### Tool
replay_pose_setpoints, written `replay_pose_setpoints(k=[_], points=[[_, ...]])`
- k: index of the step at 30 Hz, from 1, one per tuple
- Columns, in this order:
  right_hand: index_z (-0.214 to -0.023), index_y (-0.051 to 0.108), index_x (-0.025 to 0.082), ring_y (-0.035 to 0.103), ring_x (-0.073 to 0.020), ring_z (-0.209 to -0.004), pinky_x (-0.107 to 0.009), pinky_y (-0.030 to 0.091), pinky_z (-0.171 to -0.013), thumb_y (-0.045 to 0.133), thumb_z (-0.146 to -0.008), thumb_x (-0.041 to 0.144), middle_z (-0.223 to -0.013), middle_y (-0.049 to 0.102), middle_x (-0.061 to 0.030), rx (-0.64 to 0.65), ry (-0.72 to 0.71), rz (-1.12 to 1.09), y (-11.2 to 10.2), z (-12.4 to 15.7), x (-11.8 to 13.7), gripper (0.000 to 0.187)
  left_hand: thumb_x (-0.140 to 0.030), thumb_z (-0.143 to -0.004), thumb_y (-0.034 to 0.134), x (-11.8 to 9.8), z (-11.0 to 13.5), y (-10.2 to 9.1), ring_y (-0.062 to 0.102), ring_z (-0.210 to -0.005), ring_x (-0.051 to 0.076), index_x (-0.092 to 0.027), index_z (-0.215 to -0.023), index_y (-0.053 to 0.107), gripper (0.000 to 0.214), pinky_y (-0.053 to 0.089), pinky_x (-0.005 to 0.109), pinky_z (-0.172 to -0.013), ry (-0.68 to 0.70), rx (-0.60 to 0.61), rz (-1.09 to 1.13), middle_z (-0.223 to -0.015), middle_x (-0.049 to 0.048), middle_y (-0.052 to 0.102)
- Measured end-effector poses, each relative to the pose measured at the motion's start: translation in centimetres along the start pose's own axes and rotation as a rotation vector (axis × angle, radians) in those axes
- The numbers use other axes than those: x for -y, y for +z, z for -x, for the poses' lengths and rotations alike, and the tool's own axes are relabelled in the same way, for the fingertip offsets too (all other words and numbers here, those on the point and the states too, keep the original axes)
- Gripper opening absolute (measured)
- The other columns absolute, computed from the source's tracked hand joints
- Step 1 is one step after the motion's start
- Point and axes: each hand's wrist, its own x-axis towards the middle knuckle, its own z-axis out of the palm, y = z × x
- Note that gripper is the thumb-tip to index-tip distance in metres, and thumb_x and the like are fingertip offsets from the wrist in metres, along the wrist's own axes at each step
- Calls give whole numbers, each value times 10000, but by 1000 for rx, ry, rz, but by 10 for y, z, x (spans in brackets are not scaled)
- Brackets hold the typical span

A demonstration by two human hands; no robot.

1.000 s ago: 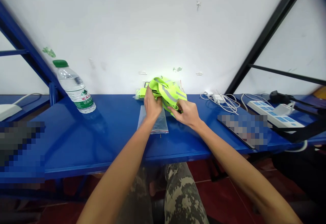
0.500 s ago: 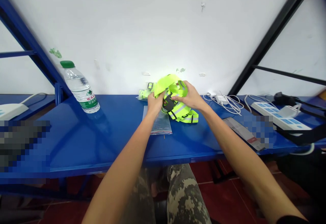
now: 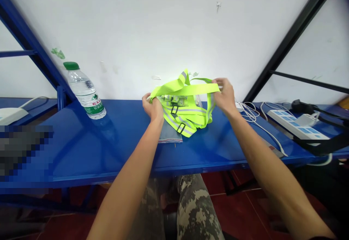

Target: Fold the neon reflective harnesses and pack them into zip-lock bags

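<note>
My two hands, the left (image 3: 152, 108) and the right (image 3: 225, 96), are both pinched shut on one yellow-green reflective vest (image 3: 188, 110) — a strap in each, its body sagging between them over one clear plastic bag (image 3: 170, 137). Two black buckles (image 3: 174, 110) show on it. One water bottle (image 3: 84, 91) stands well left, one power strip (image 3: 297, 129) right.

A plain workroom is shown, though its exact use cannot be told. This is indicated by a blue metal bench (image 3: 81, 149) braced by a black steel frame (image 3: 294, 36), set against a scuffed white wall (image 3: 131, 32) above a dark red tile floor (image 3: 240, 218). A power strip (image 3: 297, 129) and white charger cables (image 3: 249, 111) are laid on the bench.
</note>
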Motion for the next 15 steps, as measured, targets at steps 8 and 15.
replay_pose_setpoints(k=[8, 15], points=[[-1252, 520, 197, 633, -317, -1036, -522, 554, -839, 569, -790, 216, -1090, 616, -146, -27, 42, 65, -24, -7, -1, 465, -132, -825, 471, -8, -1, -10, 585, -1173, 201, -180, -1273, 489, 450, 437, 325, -1042, 182, -155, -71, -1240, 111, 609], [-1328, 524, 199, 527, -341, -1234, -546, 477, -1016, 671, -746, 277, -1357, 520, -151, 367, -229, 252, -30, 16, 11, 605, -75, -770, 483, -6, 10, -12, 498, -1305, 238, -175, -1288, 539, 531, 368, 357, -1133, 324, 13, -211, -1344, 128, 552]])
